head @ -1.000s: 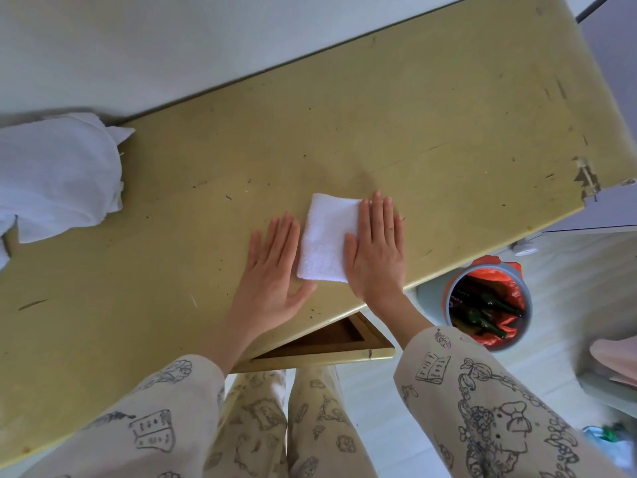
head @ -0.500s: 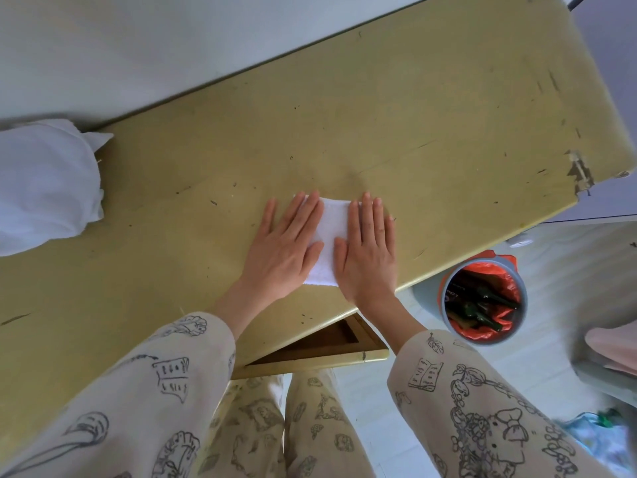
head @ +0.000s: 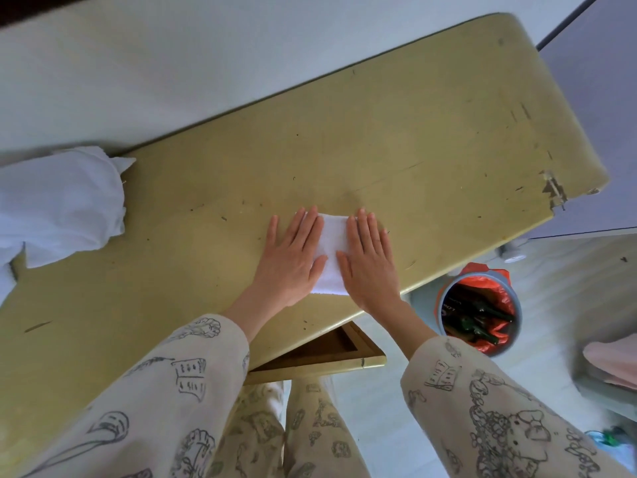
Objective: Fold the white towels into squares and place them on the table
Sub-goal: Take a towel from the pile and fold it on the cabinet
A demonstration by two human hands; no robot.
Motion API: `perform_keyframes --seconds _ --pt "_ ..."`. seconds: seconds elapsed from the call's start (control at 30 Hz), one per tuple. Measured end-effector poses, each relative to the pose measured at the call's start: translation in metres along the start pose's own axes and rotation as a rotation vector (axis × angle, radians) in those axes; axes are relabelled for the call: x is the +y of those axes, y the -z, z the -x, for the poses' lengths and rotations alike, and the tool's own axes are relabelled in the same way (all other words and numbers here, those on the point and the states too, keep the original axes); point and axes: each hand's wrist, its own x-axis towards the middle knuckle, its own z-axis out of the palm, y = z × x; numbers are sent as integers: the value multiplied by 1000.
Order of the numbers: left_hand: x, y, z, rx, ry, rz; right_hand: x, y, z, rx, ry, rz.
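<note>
Folded white towel on table, left hand and right hand pressing flat, fingers straight

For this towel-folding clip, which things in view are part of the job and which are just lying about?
Part of the job:
folded white towel, pressed flat under left hand and right hand
heap of unfolded white cloth
yellow table

Lying about:
bin with bottles
open drawer

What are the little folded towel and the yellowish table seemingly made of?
The folded towel looks like white terry cotton: soft, with a nubby, matte surface. The table seems to be painted or laminated wood, with a dull yellow-green finish, scratches, and a chipped corner.
</note>
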Motion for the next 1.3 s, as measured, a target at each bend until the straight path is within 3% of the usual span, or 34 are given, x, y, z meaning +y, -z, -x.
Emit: perform_keyframes --seconds 0.13,0.27,0.33,0.47,0.77,1.0,1.3 --pt "4 7 21 147 62 207 9 19 14 -19 -57 -209" --pt "-6 6 30 268 283 461 1 24 28 11 -101 -207" --pt "-13 4 28 254 333 526 -9 20 31 36 -46 -113" --pt "-20 11 20 61 418 617 -24 2 30 72 -24 14" --pt "-23 39 2 -207 289 458 -16 -14 31 39 18 81" --pt "-34 54 -7 -277 94 257 -15 -16 32 35 7 85" --pt "-37 58 -16 -335 -1 105 -17 -17 32 15 -24 89"
